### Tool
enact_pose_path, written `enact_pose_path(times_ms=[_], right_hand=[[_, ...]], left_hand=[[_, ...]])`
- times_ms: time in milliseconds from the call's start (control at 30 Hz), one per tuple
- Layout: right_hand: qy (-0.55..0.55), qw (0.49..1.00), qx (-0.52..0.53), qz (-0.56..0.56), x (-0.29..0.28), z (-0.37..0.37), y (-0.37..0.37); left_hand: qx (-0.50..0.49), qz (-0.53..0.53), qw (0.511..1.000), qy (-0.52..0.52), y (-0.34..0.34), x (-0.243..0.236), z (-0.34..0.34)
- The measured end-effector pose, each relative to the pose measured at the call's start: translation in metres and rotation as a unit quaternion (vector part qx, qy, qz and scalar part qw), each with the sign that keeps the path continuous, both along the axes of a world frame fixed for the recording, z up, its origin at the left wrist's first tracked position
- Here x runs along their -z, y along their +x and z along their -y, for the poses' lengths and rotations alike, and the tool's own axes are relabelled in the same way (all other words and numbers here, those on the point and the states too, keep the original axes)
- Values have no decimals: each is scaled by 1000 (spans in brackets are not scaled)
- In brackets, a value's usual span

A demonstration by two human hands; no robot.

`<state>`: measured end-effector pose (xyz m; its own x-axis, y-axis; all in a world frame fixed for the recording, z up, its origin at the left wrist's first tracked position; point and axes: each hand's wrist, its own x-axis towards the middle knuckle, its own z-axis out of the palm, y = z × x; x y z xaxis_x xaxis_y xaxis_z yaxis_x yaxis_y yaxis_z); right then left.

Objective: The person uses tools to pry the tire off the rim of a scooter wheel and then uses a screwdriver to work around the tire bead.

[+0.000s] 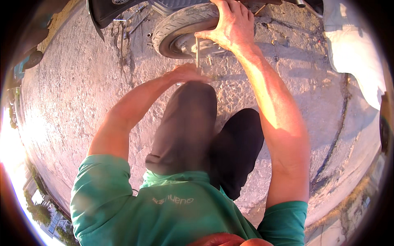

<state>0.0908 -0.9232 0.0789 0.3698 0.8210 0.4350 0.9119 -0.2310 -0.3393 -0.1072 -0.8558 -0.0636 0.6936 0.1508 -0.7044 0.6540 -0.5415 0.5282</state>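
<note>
A small wheel with a worn, treaded tire lies tilted on the ground ahead of me, under part of a dark scooter. My right hand grips the tire's right side, fingers over its far edge and thumb stretched left. A thin, light flat bar stands at the wheel's near side, its upper end by that thumb. Around its lower end my left hand is closed, just beyond my raised knee; some of its fingers are hidden.
Several metal wrenches lie on rough concrete left of the wheel. The scooter's dark bodywork overhangs the far left. A person's light-coloured trouser leg is at the right. My knees are close to my left hand.
</note>
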Motion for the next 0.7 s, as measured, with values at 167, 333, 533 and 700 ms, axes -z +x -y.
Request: enact_pose_path(times_ms=[167, 333, 533, 700], right_hand=[[-17, 999, 33, 8, -3, -5, -6], [-17, 999, 11, -28, -12, -2, -9], [-35, 999, 24, -13, -8, -4, -9], [-62, 997, 47, -5, -4, -7, -12]], left_hand=[[-65, 60, 993, -79, 2, -6, -17], [-85, 44, 994, -57, -3, -29, -24], [-178, 176, 966, 56, -31, -140, -37], [-27, 459, 811, 362, 6, -165, -73]])
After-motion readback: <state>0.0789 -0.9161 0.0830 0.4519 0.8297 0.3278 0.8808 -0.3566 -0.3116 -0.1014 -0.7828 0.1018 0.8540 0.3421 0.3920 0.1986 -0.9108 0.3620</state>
